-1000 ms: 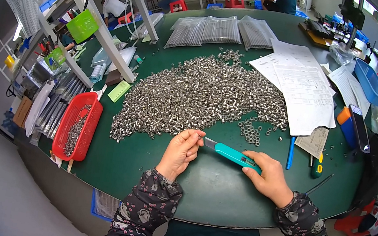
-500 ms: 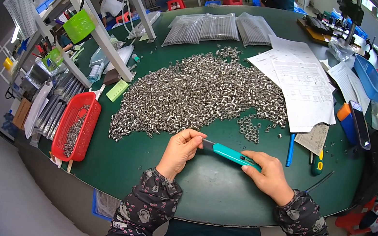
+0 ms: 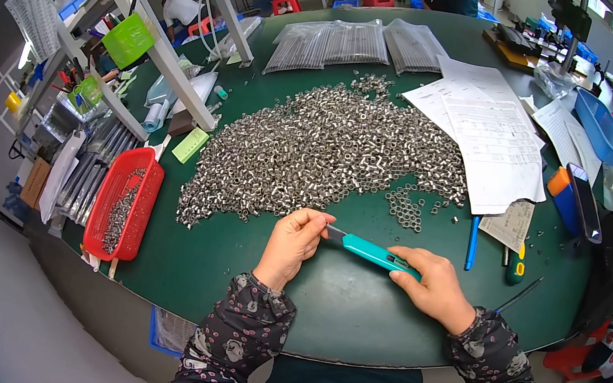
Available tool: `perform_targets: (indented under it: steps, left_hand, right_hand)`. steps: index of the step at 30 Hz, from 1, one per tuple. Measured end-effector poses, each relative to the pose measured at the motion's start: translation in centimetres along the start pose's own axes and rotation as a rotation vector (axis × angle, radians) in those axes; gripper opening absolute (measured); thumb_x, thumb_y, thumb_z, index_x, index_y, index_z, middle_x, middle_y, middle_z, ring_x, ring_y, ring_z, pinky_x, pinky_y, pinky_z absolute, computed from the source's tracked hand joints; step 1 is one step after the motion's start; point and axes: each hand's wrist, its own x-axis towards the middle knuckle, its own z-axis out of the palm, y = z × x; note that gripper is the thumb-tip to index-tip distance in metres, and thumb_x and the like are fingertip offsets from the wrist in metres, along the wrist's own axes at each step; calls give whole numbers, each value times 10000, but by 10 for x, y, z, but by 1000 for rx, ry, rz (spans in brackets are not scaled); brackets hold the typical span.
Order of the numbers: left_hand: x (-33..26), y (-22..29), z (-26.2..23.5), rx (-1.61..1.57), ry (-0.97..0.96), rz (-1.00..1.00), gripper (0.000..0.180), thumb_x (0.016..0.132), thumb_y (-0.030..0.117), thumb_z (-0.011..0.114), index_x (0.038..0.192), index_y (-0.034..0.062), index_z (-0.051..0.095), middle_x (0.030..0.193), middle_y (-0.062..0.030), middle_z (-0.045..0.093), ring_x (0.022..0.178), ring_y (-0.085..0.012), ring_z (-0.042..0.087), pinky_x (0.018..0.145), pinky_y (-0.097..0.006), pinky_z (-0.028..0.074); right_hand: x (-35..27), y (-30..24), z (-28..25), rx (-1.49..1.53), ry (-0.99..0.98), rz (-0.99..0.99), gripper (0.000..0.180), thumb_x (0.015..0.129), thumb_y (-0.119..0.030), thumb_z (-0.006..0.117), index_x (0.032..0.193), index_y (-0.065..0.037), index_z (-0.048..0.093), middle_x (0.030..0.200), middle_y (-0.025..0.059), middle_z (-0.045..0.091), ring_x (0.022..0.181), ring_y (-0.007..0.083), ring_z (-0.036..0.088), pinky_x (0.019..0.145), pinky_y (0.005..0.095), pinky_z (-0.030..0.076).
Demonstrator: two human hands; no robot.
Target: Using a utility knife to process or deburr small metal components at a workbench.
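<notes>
My right hand [image 3: 435, 286] grips a teal utility knife [image 3: 373, 251] by its rear end, thumb and fingers along the handle. Its dark blade [image 3: 335, 235] sticks out toward my left hand [image 3: 290, 245]. The left fingers are pinched together right at the blade's tip. Whatever small thing is between them is hidden. Both hands are above the green table mat [image 3: 352, 309], close to its front edge. Just beyond them spreads a large heap of small silvery metal rings [image 3: 329, 147], with a few loose rings [image 3: 405, 209] lying apart at its right side.
A red basket [image 3: 148, 204] with metal pieces stands left. Paper sheets [image 3: 498, 153], a blue pen [image 3: 472, 244] and a phone [image 3: 584, 203] lie right. Bagged rods [image 3: 356, 44] lie behind the heap. A shelf post [image 3: 161, 47] rises at left. Other people sit farther back.
The knife and my right hand have shifted very slightly to the left. My left hand keeps its pinch at the blade tip.
</notes>
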Motion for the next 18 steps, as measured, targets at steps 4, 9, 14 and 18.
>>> perform_targets:
  steps: [4,9,14,18]
  left_hand:
    - [0,0,-1,122,-4,31,157,875,124,490,926,-10,554,698,-20,539,443,-7,339,370,-142,243]
    - [0,0,-2,137,56,-8,161,877,117,483,946,-14,548,715,-30,548,444,-8,347,366,-138,248]
    - [-1,6,7,19,70,-5,175,887,118,460,983,-8,536,768,-44,559,454,-10,354,370,-132,264]
    - [0,4,5,-77,60,-8,174,878,100,474,1013,5,530,793,-42,562,474,-9,361,375,-129,266]
  right_hand:
    - [2,-2,-3,33,-53,72,304,742,-156,597,1014,-26,562,811,157,576,705,296,557,618,344,437]
    - [1,-12,-3,-117,122,-9,308,745,-156,598,1033,-57,550,711,123,527,624,305,530,551,374,419]
    - [1,-7,-2,-102,201,-47,309,739,-129,603,1033,-52,543,703,122,516,608,303,524,538,366,412]
    - [0,-7,-1,-87,135,-22,304,744,-142,601,1030,-55,546,714,124,526,618,304,532,545,366,417]
